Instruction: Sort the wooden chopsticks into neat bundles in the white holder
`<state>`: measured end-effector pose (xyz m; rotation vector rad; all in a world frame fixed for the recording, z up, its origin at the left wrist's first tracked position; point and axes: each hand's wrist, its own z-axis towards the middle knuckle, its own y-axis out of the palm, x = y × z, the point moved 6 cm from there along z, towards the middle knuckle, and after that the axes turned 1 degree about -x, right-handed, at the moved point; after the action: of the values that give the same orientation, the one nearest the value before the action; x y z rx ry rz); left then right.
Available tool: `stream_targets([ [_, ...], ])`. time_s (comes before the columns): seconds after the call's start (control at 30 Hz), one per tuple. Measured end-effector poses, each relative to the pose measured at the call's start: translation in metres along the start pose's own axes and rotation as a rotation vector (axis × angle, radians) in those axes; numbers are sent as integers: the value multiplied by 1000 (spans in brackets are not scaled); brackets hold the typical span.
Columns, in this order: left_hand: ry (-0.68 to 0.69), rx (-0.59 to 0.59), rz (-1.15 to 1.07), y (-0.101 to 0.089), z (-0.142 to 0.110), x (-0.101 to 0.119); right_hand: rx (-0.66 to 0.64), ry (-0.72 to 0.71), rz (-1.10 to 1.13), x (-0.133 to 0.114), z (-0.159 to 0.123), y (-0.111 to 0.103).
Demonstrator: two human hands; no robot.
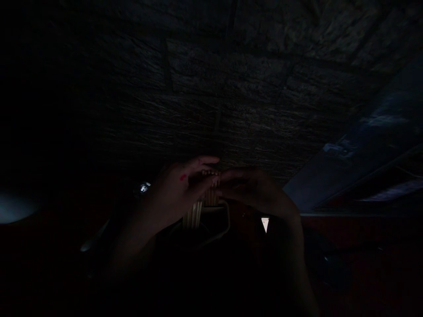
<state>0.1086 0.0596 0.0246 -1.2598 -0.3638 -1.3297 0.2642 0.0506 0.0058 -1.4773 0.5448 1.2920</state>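
Note:
The scene is very dark. A bundle of slim, light-brown sticks point(211, 193), perhaps wooden, stands roughly upright between my hands. My left hand point(175, 189), with a red mark on its back, closes on the bundle from the left, its thumb across the sticks. From the right, the fingers of my right hand point(261, 189) pinch the same bundle near its upper end. Below them is a dark container with a pale angular rim point(228, 220). More sticks point(192, 215) stand in it, under my left wrist. The container's inside is lost in shadow.
A rough stone-block wall point(224, 75) rises beyond my hands. A blue-grey panel point(363, 136) slants along the right. At left are a shiny round object point(144, 188) and a pale rounded shape point(15, 207). A bright white triangle point(265, 223) shows beside my right wrist.

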Motion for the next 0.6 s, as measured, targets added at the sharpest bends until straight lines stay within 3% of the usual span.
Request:
stream_targets([
  [0.43,69,-82,-53,14,1,6,-72,27,-20,12,4,8],
  [0.6,90,-70,-26,12,2,8,-50,-36,-2,9,7,9],
])
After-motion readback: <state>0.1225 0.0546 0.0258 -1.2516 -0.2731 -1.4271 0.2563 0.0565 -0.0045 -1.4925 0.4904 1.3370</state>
